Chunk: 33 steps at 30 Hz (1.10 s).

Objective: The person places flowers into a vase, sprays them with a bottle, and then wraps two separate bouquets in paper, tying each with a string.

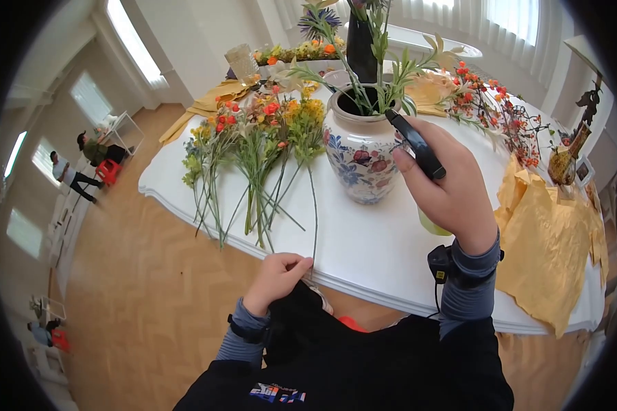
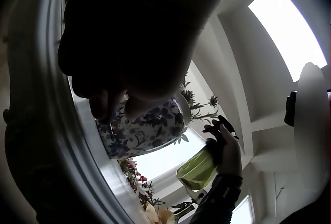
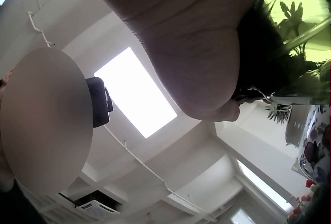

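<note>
A long flower stem [image 1: 315,205] runs down from the yellow flowers [image 1: 305,113] to the table's front edge, where my left hand [image 1: 275,279] pinches its lower end between thumb and fingers. My right hand [image 1: 452,179] grips a spray bottle by its black spray head [image 1: 418,147], beside a white vase [image 1: 363,154] painted with blue and red flowers. The bottle's translucent green body [image 2: 196,172] shows below that hand in the left wrist view. Leafy green stems [image 1: 376,82] stand in the vase. In the left wrist view my left hand is dark, its fingers in front of the vase.
Cut flowers [image 1: 253,157] with red, orange and yellow heads lie left of the vase on the white table [image 1: 219,205]. Gold cloth [image 1: 545,240] hangs over the right edge, near red-berry branches [image 1: 504,113]. A black vase [image 1: 362,48] stands behind. People are far left.
</note>
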Motion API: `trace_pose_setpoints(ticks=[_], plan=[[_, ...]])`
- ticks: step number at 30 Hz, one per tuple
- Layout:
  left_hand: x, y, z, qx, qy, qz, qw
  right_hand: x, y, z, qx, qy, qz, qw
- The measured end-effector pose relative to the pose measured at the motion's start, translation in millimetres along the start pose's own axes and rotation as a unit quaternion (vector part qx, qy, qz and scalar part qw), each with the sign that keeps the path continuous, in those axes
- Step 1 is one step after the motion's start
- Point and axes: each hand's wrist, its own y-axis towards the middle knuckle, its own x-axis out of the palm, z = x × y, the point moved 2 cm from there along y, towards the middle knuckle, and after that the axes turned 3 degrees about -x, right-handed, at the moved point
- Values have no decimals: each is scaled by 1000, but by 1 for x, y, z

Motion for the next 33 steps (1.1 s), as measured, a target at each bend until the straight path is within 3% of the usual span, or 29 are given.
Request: trace_pose_setpoints(ticks=[2,4,7,10,14,16,20,22,23,25,26,28,33], plan=[[-1,24,-8,63,-68,130,987,1,0,-2,1,5,-1,1000],[-5,43,-2,61,-76,145,985,2,0,-3,-10,10,9,1000],[4,62,22,-20,-179,141,974,1,-1,-5,-16,3,6,1000],[10,102,-4,33,-171,152,973,-1,-1,-6,-8,5,3,1000],[14,103,-8,7,-197,205,959,-6,-1,-4,6,-6,-1,1000],[12,96,-6,26,-91,258,961,-8,-1,-1,20,-8,-16,1000],[11,96,7,67,-36,230,970,-6,0,-1,26,-10,-21,999],[11,97,11,-26,-139,105,984,-3,0,1,-5,-2,8,1000],[11,99,7,-26,-139,104,984,-3,0,1,-5,-3,8,1000],[9,101,-3,49,-234,114,964,-4,-1,0,-8,-5,8,1000],[9,101,-8,49,-234,113,964,-4,0,0,-8,-5,8,1000],[7,96,-15,101,-399,126,903,-5,0,-1,1,-9,1,1000],[-5,80,-26,128,-465,93,871,-1,0,-5,8,-5,-11,1000]])
